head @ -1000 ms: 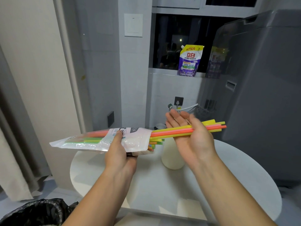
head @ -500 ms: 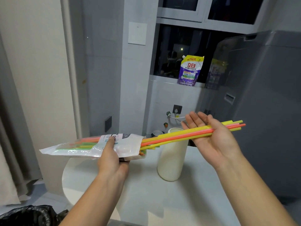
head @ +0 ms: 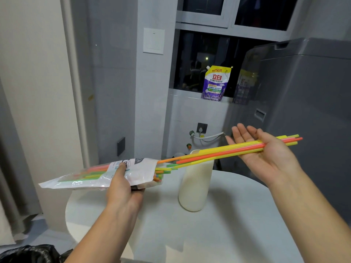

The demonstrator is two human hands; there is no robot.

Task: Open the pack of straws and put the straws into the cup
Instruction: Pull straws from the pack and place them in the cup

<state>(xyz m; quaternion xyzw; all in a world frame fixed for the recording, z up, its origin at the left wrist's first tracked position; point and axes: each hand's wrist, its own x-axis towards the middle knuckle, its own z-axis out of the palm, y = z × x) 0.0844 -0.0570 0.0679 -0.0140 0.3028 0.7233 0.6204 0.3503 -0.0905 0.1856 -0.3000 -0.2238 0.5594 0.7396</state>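
Observation:
My left hand [head: 121,190] grips the plastic pack of straws [head: 91,176] around its middle and holds it level above the table, its open mouth facing right. Green, yellow and orange straw ends poke out of that mouth. My right hand [head: 266,152] pinches a small bunch of yellow and orange straws [head: 224,151] under the thumb, fingers spread. The bunch lies nearly level, its left tips just outside the pack's mouth. A tall cream ribbed cup [head: 195,185] stands upright on the table beneath the bunch.
The round white table [head: 237,224] carries the cup. A grey washing machine [head: 307,114] rises at the right. A purple detergent pouch [head: 215,84] stands on the window sill. A black bin bag [head: 28,254] sits at the bottom left, a curtain beside it.
My right hand has drawn the bunch of straws to the right, almost wholly out of the pack. The view has tilted up, and the cup now shows below the straws.

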